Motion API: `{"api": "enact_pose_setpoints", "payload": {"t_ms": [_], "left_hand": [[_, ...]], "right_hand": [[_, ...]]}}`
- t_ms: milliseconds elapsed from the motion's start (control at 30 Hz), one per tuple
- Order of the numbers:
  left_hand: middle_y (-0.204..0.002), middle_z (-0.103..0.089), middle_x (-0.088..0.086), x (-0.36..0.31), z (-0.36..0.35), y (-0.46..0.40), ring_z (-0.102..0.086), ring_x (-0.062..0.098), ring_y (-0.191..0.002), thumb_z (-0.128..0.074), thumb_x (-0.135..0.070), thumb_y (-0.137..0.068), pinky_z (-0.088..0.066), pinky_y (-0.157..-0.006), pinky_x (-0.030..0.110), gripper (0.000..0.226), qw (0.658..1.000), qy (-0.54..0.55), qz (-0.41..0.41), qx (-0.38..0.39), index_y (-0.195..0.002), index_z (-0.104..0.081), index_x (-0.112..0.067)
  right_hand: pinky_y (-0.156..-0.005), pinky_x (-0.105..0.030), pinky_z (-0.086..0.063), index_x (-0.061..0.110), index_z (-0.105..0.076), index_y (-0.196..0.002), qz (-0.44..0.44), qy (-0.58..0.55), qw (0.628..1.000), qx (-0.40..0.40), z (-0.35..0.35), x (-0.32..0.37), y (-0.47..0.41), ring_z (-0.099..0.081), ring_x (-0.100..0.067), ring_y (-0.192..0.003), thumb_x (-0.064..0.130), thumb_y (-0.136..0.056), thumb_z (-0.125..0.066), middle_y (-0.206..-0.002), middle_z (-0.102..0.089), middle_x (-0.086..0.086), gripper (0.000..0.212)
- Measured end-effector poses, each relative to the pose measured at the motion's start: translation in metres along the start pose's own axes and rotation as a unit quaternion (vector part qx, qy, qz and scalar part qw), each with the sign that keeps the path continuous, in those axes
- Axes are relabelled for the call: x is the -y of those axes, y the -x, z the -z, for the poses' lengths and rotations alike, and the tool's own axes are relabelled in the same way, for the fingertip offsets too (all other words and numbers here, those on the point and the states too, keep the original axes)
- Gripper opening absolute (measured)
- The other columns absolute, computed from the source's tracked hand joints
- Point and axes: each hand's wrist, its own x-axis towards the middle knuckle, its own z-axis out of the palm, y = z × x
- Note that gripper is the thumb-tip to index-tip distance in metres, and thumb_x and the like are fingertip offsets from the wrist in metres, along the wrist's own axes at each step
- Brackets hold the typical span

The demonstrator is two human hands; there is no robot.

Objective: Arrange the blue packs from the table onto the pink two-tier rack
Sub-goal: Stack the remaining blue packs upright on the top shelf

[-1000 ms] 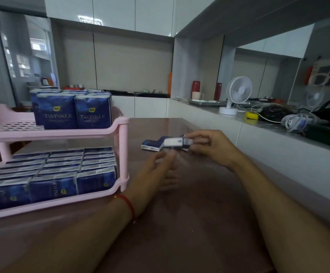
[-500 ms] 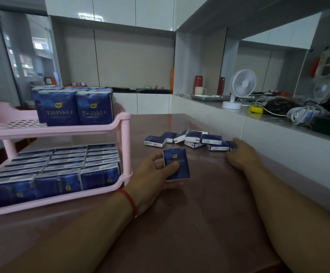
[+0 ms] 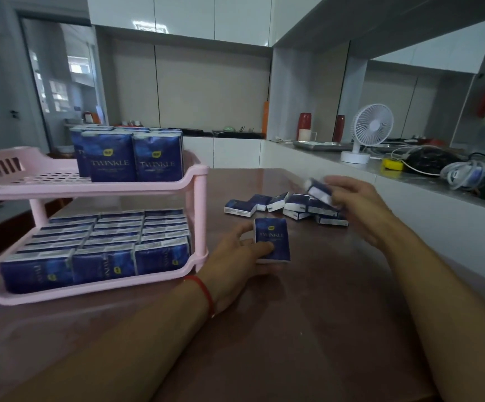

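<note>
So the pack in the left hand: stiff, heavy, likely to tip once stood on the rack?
The pack looks soft-wrapped, so probably squashy rather than stiff. The left hand holds it with a loose finger grip, which suggests it is light. Packs stand upright on the rack, so it should stand, though a thin pack alone may tip.

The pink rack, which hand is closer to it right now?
Left. The left hand holds a blue pack just right of the pink rack; the right hand is farther right, over the loose packs.
</note>
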Motion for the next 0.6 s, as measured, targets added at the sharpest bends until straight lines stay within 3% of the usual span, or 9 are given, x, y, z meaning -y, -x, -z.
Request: {"api": "enact_pose_setpoints", "payload": {"t_ms": [100,167,267,400,500,600], "left_hand": [[-0.118,-0.067,0.025,-0.006,-0.003,0.003,-0.07,0.028,-0.085,-0.048,-0.001,-0.097,-0.062,-0.066,0.036,0.035,0.999,0.034,0.01,-0.001,-0.13,-0.057,-0.006],[-0.119,-0.067,0.024,-0.01,-0.001,0.006,-0.068,0.03,-0.093,-0.047,-0.016,-0.1,-0.061,-0.071,0.037,0.033,0.998,0.053,0.027,0.005,-0.128,-0.06,-0.006],[-0.103,-0.071,0.021,-0.014,0.003,0.008,-0.07,0.032,-0.088,-0.046,-0.038,-0.099,-0.06,-0.073,0.041,0.039,0.996,0.071,0.051,0.013,-0.123,-0.061,-0.01],[-0.097,-0.074,0.01,-0.014,0.002,0.01,-0.072,0.024,-0.086,-0.059,-0.046,-0.089,-0.059,-0.076,0.037,0.043,0.998,0.01,0.035,0.043,-0.119,-0.065,-0.017],[-0.107,-0.071,0.014,-0.011,0.004,0.01,-0.07,0.026,-0.093,-0.062,-0.034,-0.091,-0.058,-0.08,0.035,0.049,0.998,0.004,0.023,0.061,-0.129,-0.057,-0.003],[-0.108,-0.068,0.02,-0.008,0.003,0.009,-0.069,0.028,-0.09,-0.064,-0.004,-0.09,-0.06,-0.073,0.035,0.045,0.999,0.033,0.014,0.033,-0.132,-0.05,0.004]], "right_hand": [[-0.101,-0.04,-0.053,0.011,-0.067,-0.124,0.037,-0.011,0.964,0.262,-0.031,0.027,0.025,-0.062,-0.025,-0.121,-0.016,-0.076,-0.051,-0.128,-0.067,-0.009,0.057],[-0.096,-0.034,-0.055,0.013,-0.064,-0.126,0.077,0.049,0.935,0.342,-0.045,0.036,0.036,-0.061,-0.014,-0.121,-0.024,-0.079,-0.047,-0.131,-0.065,0.002,0.063],[-0.089,-0.029,-0.058,0.023,-0.067,-0.12,0.104,0.115,0.913,0.376,-0.053,0.041,0.043,-0.061,-0.003,-0.116,-0.024,-0.079,-0.048,-0.126,-0.063,0.016,0.066],[-0.085,-0.027,-0.058,0.017,-0.069,-0.105,0.124,0.106,0.908,0.386,-0.049,0.043,0.044,-0.063,-0.005,-0.116,-0.028,-0.079,-0.044,-0.119,-0.069,0.013,0.058],[-0.091,-0.037,-0.058,0.012,-0.066,-0.112,0.12,0.081,0.909,0.39,-0.046,0.043,0.041,-0.06,-0.011,-0.124,-0.029,-0.081,-0.044,-0.128,-0.067,0.005,0.055],[-0.099,-0.042,-0.054,0.008,-0.06,-0.122,0.112,0.049,0.915,0.384,-0.049,0.041,0.041,-0.056,-0.011,-0.13,-0.026,-0.085,-0.049,-0.136,-0.063,0.002,0.051]]}}
